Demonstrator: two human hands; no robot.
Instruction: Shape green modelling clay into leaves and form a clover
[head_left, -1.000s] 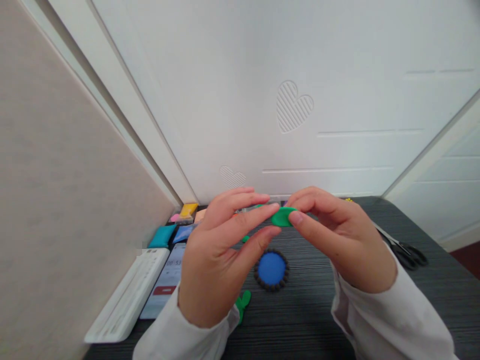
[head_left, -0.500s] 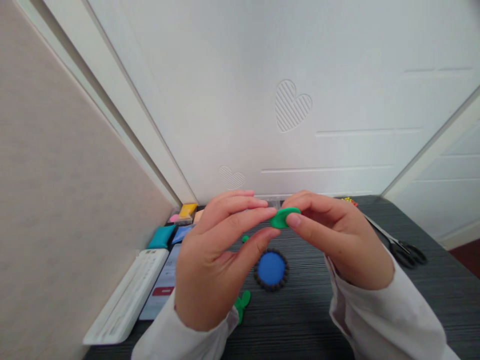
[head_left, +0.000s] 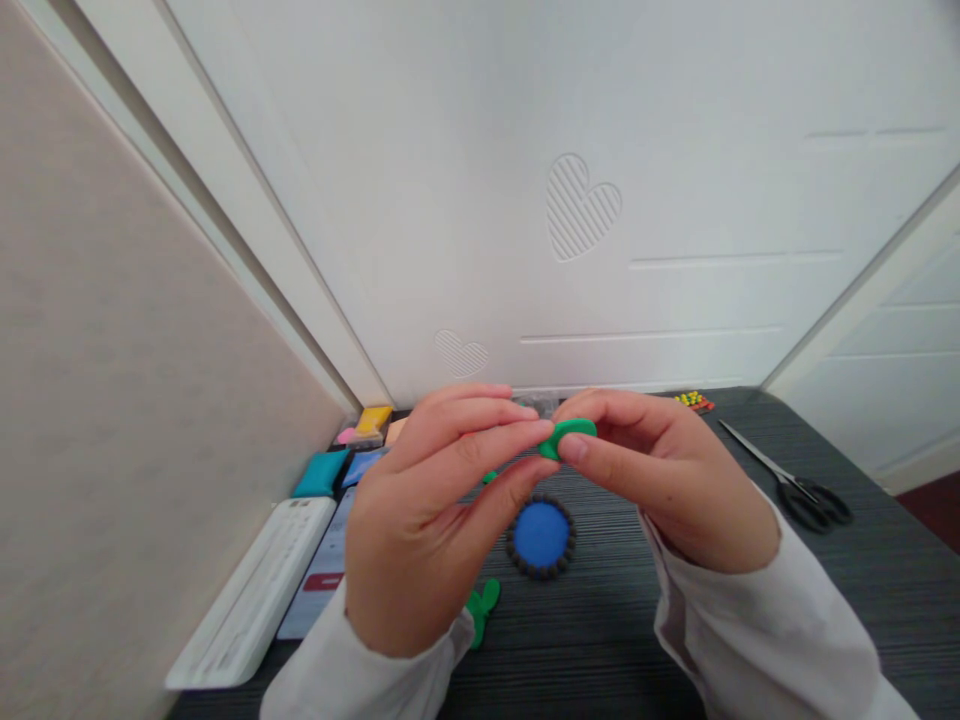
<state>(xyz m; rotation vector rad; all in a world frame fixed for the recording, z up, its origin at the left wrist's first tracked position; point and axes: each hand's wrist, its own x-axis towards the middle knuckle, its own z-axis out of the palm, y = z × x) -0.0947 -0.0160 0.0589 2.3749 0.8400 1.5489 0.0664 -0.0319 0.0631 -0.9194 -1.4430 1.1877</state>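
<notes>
A small flattened piece of green clay [head_left: 576, 430] is held up between both hands above the table. My left hand [head_left: 442, 510] pinches its left edge between thumb and fingertips. My right hand [head_left: 667, 475] grips the other side, the thumb pressed on its near face. Below them on the table lies a blue disc [head_left: 541, 534] ringed with small dark beads. A green leaf-shaped clay piece [head_left: 484, 610] lies nearer me, partly hidden by my left sleeve. Behind the left fingers a small green bit [head_left: 490, 477] shows.
Black-handled scissors [head_left: 806, 495] lie at the right, near small yellow and red pieces [head_left: 694, 401]. On the left are a white long case [head_left: 247, 590], a phone or tablet [head_left: 315, 590], a teal packet [head_left: 321, 473] and a yellow packet [head_left: 373, 419]. A white panel [head_left: 480, 200] stands behind the table.
The right hand has shifted slightly left, and its thumb has slid across the green clay. The clay looks more bent or folded at its left end. Both hands still hold it.
</notes>
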